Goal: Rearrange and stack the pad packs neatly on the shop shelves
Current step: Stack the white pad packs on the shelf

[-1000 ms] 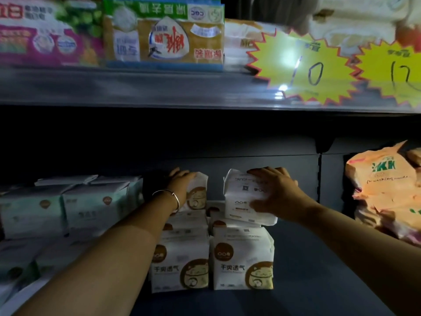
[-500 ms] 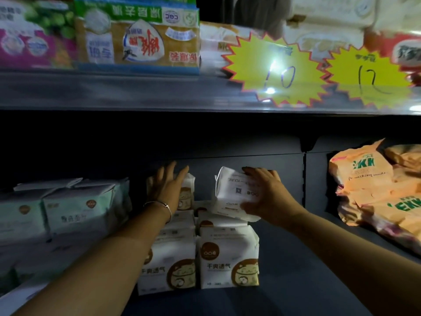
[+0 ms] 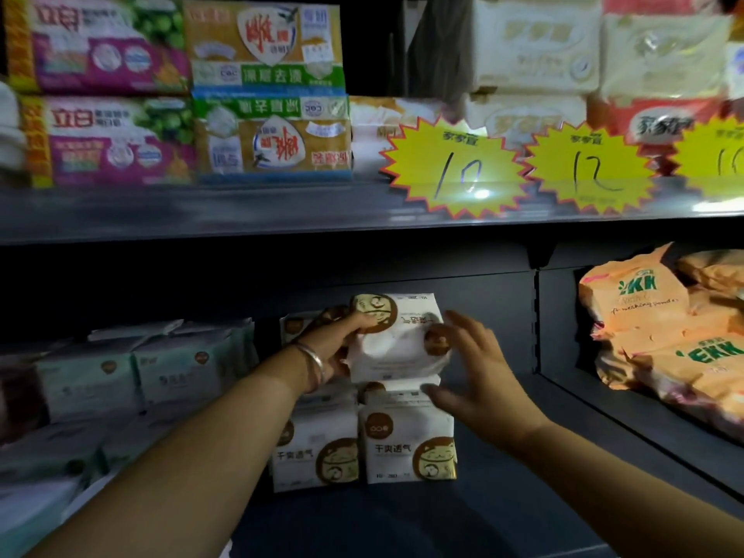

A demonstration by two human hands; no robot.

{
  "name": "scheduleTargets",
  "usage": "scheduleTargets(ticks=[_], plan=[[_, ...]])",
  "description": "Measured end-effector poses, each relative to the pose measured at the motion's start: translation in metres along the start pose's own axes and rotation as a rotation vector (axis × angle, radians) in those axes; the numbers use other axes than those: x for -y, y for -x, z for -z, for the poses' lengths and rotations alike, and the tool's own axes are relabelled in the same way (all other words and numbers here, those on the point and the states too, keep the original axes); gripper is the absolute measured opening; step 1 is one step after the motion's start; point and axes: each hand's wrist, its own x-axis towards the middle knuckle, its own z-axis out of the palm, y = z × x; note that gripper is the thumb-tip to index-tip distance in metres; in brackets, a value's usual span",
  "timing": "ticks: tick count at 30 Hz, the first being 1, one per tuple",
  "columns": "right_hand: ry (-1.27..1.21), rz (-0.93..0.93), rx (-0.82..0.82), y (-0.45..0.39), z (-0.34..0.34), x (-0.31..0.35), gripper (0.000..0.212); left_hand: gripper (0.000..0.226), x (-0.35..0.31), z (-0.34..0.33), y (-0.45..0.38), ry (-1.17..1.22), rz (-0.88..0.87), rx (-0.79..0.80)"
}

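Two bare forearms come from the lower corners of the frame and reach toward the centre. The left hand (image 3: 334,348), with a thin bangle (image 3: 312,362) on its wrist, grips the left edge of a white pad pack (image 3: 396,338); the thumb lies on the front of the pack and the fingers curl behind it. The right hand (image 3: 479,376) is wide, with spread, relaxed fingers, just beside the right edge of the same pack; whether the fingertips touch it I cannot tell. The pack is upside down, its printing inverted, a little tilted, at the centre of the frame.

Directly under it stand two upright white packs (image 3: 410,447) side by side on the dark lower shelf (image 3: 503,517). More pale packs (image 3: 133,372) are stacked at the left, dim and blurred. At the right edge lie orange bags (image 3: 660,328).

Farther back and higher, the upper shelf (image 3: 201,211) carries colourful detergent bags (image 3: 108,138) at upper left, and yellow star price tags (image 3: 455,171) at upper right reading 10 and 12.
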Motion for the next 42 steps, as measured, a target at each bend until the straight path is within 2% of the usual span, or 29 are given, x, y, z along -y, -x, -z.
scheduleTargets(ticks=[3, 5, 9, 13, 15, 17, 18, 21, 23, 24, 26, 28, 33, 35, 37, 42], plan=[[-0.485, -0.461, 0.061, -0.005, 0.01, 0.002, 0.077, 0.047, 0.002, 0.004, 0.001, 0.076, -0.056, -0.007], [-0.718, -0.641, 0.119, -0.015, 0.009, -0.002, 0.09, 0.042, 0.004, 0.003, -0.001, 0.075, -0.101, 0.01], [-0.865, -0.73, 0.202, -0.031, -0.002, -0.004, 0.071, 0.038, 0.012, -0.003, -0.01, 0.127, -0.171, 0.041], [-1.121, -0.845, 0.118, -0.034, -0.021, -0.009, 0.07, 0.045, 0.022, -0.006, -0.024, 0.255, -0.186, 0.025], [-1.228, -0.864, 0.083, -0.037, -0.03, -0.008, 0.058, 0.033, 0.025, -0.01, -0.025, 0.302, -0.186, 0.039], [-1.262, -0.838, 0.069, -0.041, -0.039, -0.005, 0.046, 0.028, 0.028, -0.013, -0.027, 0.253, -0.181, 0.046], [-1.256, -0.82, 0.058, -0.044, -0.041, -0.003, 0.039, 0.033, 0.029, -0.014, -0.027, 0.176, -0.182, 0.058], [-1.133, -0.735, -0.021, -0.053, -0.043, -0.008, 0.027, 0.06, 0.032, -0.002, -0.036, -0.086, -0.164, 0.08], [-0.941, -0.6, -0.079, -0.063, -0.039, -0.02, 0.033, 0.067, 0.033, 0.013, -0.043, -0.344, -0.166, 0.048], [-0.764, -0.555, -0.087, -0.069, -0.038, -0.026, 0.043, 0.062, 0.034, 0.02, -0.047, -0.503, -0.178, -0.005], [-0.209, -0.489, -0.033, -0.084, -0.036, -0.035, 0.07, 0.048, 0.039, 0.034, -0.057, -0.799, -0.216, -0.145], [0.187, -0.329, 0.053, -0.097, -0.039, -0.038, 0.083, 0.04, 0.044, 0.044, -0.064, -0.985, -0.221, -0.213], [0.424, -0.171, 0.28, -0.114, -0.069, -0.047, 0.081, 0.028, 0.052, 0.056, -0.078, -1.213, -0.239, -0.243], [0.477, -0.215, 0.336, -0.113, -0.084, -0.053, 0.074, 0.029, 0.057, 0.057, -0.08, -1.251, -0.229, -0.249], [0.437, -0.282, 0.308, -0.112, -0.095, -0.056, 0.07, 0.031, 0.062, 0.058, -0.083, -1.256, -0.201, -0.251], [0.412, -0.275, 0.263, -0.116, -0.11, -0.056, 0.067, 0.03, 0.069, 0.063, -0.087, -1.245, -0.175, -0.231]])
